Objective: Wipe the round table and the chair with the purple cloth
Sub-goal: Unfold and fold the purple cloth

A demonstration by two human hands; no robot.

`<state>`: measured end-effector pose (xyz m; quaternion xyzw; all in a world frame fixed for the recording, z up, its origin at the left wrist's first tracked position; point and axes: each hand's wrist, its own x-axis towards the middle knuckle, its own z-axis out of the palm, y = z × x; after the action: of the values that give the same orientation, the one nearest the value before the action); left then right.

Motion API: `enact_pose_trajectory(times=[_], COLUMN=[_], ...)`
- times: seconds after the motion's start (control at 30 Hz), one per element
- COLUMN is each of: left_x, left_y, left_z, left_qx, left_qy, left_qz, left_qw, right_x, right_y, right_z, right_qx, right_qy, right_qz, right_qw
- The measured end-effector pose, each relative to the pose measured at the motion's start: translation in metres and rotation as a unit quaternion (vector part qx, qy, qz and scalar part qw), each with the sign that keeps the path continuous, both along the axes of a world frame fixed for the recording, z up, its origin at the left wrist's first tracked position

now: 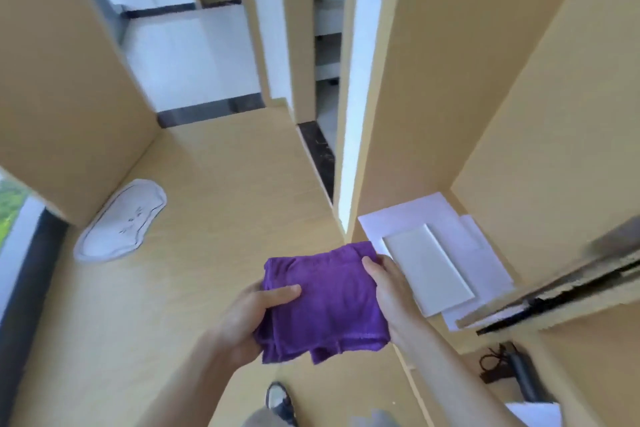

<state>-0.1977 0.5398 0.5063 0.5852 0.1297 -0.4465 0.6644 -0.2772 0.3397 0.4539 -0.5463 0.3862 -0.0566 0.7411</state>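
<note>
A folded purple cloth (325, 302) hangs in front of me at mid-height, above the wooden floor. My left hand (249, 319) grips its left edge, thumb lying across the top of the fabric. My right hand (388, 288) holds the right edge, fingers curled round it. No round table or chair shows in this view.
A white mat (121, 222) lies on the floor at the left by a wall corner. White sheets and a grey board (429, 260) lie inside an open wooden cupboard on the right. A doorway (194, 55) opens ahead. My shoe (280, 402) shows below.
</note>
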Motion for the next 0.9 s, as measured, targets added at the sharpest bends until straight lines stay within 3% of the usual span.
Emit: enact_pose_trajectory(times=[0.13,0.33,0.5,0.6,0.77,0.9], left_x=[0.096,0.151,0.164,0.171,0.187,0.195], left_y=[-0.085,-0.221,-0.302,-0.345,-0.411,-0.473], left_z=[-0.021,-0.069,-0.132,-0.161,-0.184,-0.233], left_qx=[-0.001,0.009,0.077,0.103,0.134,0.134], left_qy=[0.015,0.016,-0.013,-0.042,-0.105,-0.156], left_qz=[-0.135,-0.291,-0.355,-0.393,-0.517,-0.589], left_qw=[0.991,0.957,0.932,0.913,0.839,0.782], right_x=[0.037,0.034,0.043,0.050,0.061,0.069], right_y=[-0.058,-0.123,-0.167,-0.192,-0.226,-0.260], right_z=[0.000,-0.050,-0.099,-0.117,-0.145,-0.194], right_qx=[0.038,0.066,-0.048,-0.062,-0.036,-0.027], right_qy=[-0.024,0.036,0.204,0.235,0.273,0.301], right_qz=[-0.097,-0.250,-0.217,-0.238,-0.307,-0.366], right_qw=[0.994,0.965,0.953,0.940,0.911,0.880])
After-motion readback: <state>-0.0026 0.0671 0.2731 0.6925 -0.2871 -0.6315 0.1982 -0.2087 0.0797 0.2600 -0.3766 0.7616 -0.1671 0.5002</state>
